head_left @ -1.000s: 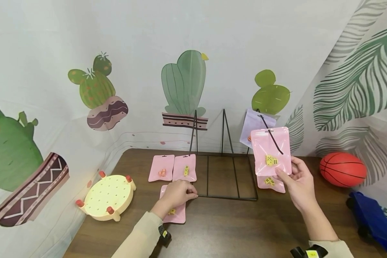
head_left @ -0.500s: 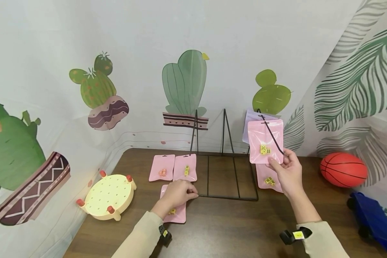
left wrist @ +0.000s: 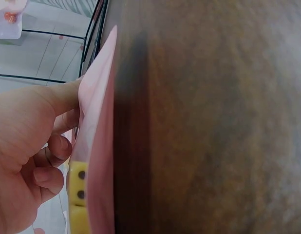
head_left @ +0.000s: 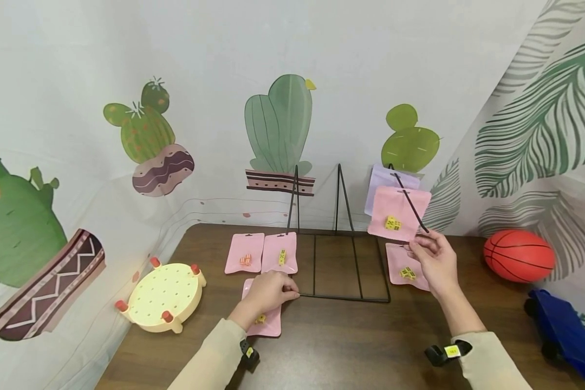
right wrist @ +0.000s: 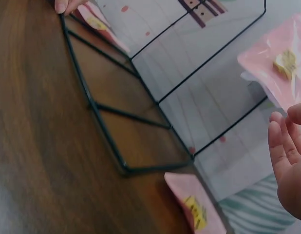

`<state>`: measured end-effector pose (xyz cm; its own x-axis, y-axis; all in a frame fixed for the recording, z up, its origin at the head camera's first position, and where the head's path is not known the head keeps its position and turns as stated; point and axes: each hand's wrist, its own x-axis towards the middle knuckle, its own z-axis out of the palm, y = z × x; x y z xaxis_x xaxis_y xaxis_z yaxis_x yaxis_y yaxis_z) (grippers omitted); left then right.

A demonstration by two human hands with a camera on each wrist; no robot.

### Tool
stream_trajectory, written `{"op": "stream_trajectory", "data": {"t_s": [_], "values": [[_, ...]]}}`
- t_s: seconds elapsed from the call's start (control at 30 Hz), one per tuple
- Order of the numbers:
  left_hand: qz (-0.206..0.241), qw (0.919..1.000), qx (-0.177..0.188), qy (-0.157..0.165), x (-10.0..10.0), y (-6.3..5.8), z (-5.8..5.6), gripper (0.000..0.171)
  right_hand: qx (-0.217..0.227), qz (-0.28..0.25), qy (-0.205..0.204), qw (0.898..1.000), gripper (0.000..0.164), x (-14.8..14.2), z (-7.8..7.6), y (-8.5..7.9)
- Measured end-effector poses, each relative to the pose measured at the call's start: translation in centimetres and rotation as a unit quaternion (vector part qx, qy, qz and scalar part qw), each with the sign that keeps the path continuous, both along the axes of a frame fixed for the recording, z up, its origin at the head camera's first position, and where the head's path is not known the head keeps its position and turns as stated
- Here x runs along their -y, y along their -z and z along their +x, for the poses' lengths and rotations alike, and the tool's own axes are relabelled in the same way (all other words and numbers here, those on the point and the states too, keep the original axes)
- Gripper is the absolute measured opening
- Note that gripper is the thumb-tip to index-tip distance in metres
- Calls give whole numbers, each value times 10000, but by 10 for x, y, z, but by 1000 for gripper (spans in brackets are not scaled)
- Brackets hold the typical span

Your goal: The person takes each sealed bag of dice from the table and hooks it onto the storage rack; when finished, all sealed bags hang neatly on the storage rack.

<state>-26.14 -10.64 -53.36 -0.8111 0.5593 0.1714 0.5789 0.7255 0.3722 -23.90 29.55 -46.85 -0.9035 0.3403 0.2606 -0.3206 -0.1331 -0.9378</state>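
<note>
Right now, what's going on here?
A person is working at a black wire rack. A pink pouch hangs on its right prong, in front of a purple pouch, with the right hand by the tip. The left hand touches the rack's near left corner. Four more pink pouches lie on the table.

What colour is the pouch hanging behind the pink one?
The rear pouch is pale lilac, seen best in the head view.

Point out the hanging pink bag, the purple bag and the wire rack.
Hanging pink bag [head_left: 403, 209]: head view, middle of its front.
Purple bag [head_left: 378, 180]: head view, its upper left part.
Wire rack [head_left: 341, 298]: head view, its front base bar.
</note>
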Motion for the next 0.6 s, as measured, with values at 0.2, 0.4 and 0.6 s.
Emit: {"op": "stream_trajectory", "data": {"t_s": [0.2, 0.4, 0.6], "values": [[27, 9999, -86, 79, 0, -1, 0, 4, 395, 547, 420, 9968, 30, -15, -2, 18], [29, 9999, -103, 91, 0, -1, 1, 4, 1049, 2080, 1117, 9660, 32, -28, -3, 37], [68, 9999, -114, 95, 1, 0, 1, 5, 1705, 3366, 1397, 9155, 40, -36, 0, 53]]}}
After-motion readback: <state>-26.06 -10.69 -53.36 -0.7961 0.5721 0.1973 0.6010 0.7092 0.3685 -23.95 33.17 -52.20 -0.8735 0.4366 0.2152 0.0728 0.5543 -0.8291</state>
